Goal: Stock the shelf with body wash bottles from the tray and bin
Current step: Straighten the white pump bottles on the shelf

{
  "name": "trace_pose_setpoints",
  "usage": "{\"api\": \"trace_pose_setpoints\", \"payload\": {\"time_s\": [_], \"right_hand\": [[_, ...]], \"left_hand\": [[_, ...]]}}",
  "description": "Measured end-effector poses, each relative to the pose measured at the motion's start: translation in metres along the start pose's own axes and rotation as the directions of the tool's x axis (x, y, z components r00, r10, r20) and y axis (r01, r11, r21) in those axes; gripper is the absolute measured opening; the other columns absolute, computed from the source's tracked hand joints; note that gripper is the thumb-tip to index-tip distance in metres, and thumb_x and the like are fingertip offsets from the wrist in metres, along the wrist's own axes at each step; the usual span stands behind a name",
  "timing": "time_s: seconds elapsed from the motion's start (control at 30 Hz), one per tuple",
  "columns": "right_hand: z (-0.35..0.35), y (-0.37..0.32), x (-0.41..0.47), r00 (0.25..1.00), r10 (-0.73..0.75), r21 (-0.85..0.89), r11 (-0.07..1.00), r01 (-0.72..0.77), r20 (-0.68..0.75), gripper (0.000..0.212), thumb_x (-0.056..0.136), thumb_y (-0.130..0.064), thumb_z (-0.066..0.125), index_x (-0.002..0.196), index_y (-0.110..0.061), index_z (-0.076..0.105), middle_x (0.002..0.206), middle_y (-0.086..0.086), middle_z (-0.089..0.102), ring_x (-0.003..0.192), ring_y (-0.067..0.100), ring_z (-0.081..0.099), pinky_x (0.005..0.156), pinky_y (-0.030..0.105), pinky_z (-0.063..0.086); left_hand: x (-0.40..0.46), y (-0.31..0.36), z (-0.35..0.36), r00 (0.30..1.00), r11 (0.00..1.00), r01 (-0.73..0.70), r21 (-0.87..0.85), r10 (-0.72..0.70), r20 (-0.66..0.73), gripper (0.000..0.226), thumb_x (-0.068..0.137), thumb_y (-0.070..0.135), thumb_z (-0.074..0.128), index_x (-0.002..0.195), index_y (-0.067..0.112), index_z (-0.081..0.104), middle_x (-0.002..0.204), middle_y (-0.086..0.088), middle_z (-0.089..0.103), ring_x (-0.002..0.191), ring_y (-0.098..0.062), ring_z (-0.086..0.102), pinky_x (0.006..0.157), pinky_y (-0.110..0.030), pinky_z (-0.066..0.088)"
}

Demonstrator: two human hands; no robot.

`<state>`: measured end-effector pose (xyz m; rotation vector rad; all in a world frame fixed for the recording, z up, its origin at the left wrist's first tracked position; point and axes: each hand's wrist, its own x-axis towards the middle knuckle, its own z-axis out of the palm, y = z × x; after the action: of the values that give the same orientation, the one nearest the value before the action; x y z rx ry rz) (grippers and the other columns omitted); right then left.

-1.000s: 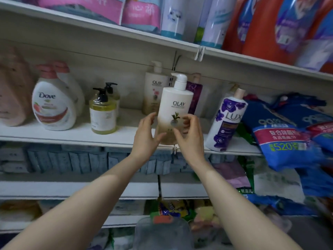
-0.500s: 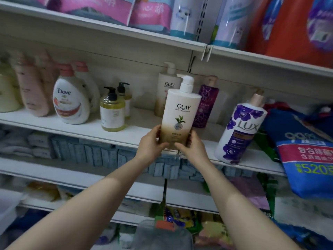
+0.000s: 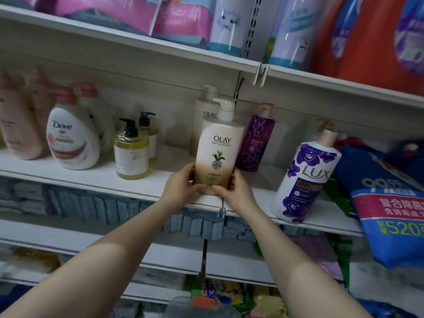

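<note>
A cream Olay pump bottle (image 3: pixel 218 148) stands upright at the front edge of the white middle shelf (image 3: pixel 96 177). My left hand (image 3: pixel 181 184) grips its lower left side and my right hand (image 3: pixel 234 191) grips its lower right side, thumbs across the front. A second Olay bottle (image 3: pixel 204 115) stands right behind it. To the right are a dark purple Lux bottle (image 3: pixel 254 141) at the back and a white and purple Lux bottle (image 3: pixel 302 177) leaning at the front.
Left on the same shelf stand two yellow pump bottles (image 3: pixel 130 152), Dove bottles (image 3: pixel 71 138) and pink bottles (image 3: pixel 16 125). Blue detergent bags (image 3: pixel 390 207) crowd the right end. The shelf above carries packs and orange bags. A grey bin top (image 3: pixel 199 308) shows at the bottom.
Both hands have slid down to the base of the Olay bottle, which now stands on the shelf edge. The view has moved closer and a little to the left.
</note>
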<state>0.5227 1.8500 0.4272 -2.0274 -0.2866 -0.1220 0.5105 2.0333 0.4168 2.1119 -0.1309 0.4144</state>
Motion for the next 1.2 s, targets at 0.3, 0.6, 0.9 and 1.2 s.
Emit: {"api": "trace_pose_setpoints", "payload": {"time_s": [0.3,0.6,0.9,1.2], "right_hand": [[0.014,0.008,0.021,1.0,-0.008,0.044,0.999,0.009,-0.014,0.071,0.083,-0.02,0.079,0.143,-0.023,0.04,0.125,-0.013,0.055,0.116,0.008,0.056,0.099,0.029,0.048],[0.013,0.004,0.025,1.0,0.03,0.019,0.999,-0.029,-0.002,0.071,0.082,-0.024,0.08,0.142,-0.022,0.042,0.124,-0.012,0.055,0.12,0.013,0.057,0.098,0.03,0.049],[0.015,-0.018,0.024,0.998,0.021,0.036,0.999,-0.018,-0.061,0.061,0.084,-0.027,0.079,0.131,-0.023,0.042,0.124,-0.006,0.055,0.114,0.01,0.054,0.091,0.026,0.046],[0.029,-0.027,0.02,0.995,-0.02,-0.001,1.0,0.02,-0.098,0.06,0.082,-0.026,0.08,0.13,-0.021,0.045,0.12,-0.008,0.059,0.102,0.003,0.057,0.092,0.031,0.051]], "left_hand": [[0.021,-0.018,-0.002,1.0,1.0,0.021,-0.005,-0.02,0.002,0.049,0.076,0.025,0.078,0.12,0.022,0.056,0.115,0.0,0.068,0.102,-0.018,0.065,0.09,-0.041,0.054],[0.024,-0.022,0.001,0.999,1.0,0.022,0.009,-0.022,-0.025,0.056,0.076,0.032,0.078,0.125,0.024,0.054,0.115,0.001,0.069,0.099,-0.018,0.066,0.087,-0.041,0.054],[0.027,-0.018,-0.004,1.0,0.988,0.011,-0.156,-0.011,0.001,0.067,0.08,0.022,0.075,0.139,0.022,0.043,0.126,0.0,0.062,0.109,-0.017,0.063,0.093,-0.044,0.054],[0.021,-0.021,-0.021,0.999,0.985,-0.026,-0.173,0.022,-0.025,0.05,0.08,0.021,0.069,0.125,0.033,0.052,0.116,0.005,0.067,0.102,-0.014,0.066,0.088,-0.044,0.055]]}}
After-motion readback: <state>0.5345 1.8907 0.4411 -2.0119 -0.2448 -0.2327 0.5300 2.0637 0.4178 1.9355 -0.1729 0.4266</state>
